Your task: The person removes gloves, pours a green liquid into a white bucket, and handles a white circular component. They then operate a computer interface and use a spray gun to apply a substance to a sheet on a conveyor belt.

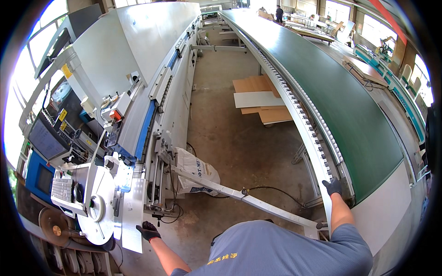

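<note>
My left hand (149, 231), in a black glove, is at the right edge of a narrow white panel (133, 221) at the near end of the machine on the left. Its fingers are closed on that edge, their undersides hidden. Far to the right, my gloved right hand (333, 187) grips the long white rail (317, 158) beside the conveyor. A row of small white rollers (304, 120) runs along this rail. The wide green conveyor belt (350, 106) stretches away past my right hand.
A slanting metal bar (214, 186) crosses low in front of me. Beneath the machine's edge slumps a white sack (195, 170), with black cables around. Brown and white boards (260, 100) lie under the conveyor. Left stand a keyboard (62, 188) and monitor (48, 138). Someone (279, 14) stands far off.
</note>
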Demonstrator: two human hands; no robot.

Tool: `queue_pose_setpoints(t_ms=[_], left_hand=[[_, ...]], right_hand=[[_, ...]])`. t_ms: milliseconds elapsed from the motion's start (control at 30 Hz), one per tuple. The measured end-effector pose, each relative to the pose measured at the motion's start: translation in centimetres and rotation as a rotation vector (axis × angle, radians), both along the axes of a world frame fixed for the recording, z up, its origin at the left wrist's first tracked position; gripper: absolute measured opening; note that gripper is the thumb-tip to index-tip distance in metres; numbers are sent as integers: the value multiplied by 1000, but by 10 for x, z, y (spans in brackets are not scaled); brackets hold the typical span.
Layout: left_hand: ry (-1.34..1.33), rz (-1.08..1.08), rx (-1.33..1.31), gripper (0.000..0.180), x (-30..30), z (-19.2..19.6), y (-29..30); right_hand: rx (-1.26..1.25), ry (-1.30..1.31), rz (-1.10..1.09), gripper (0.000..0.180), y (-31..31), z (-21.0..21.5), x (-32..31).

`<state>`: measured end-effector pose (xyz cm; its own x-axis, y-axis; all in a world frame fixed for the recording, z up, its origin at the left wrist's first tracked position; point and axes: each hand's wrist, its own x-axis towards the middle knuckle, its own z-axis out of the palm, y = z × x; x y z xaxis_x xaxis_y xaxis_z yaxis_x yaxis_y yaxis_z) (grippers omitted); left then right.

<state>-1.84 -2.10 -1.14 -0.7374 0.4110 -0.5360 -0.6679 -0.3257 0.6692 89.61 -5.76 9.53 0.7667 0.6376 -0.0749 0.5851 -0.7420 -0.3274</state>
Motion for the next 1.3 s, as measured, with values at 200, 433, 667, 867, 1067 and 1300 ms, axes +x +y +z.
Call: queue_pose_setpoints(t_ms=[200,433,667,867,1067,1300], left_hand=[[9,-67,44,53,-3,0,-5],[-5,-26,6,55,4,10,1],[-57,-33,60,57,10,18,9],[-28,-64,73,58,10,18,14],[-12,-34,33,59,18,26,24],[11,-65,11,61,19,25,34]], right_hand=[[21,-9,13,65,1,-6,4],[-7,-11,-4,66,1,-1,-2],[-42,14,6,70,1,13,-9],[-34,12,4,70,2,10,-6],[-43,10,0,70,2,15,-12],[-30,16,-3,71,0,5,-2]])
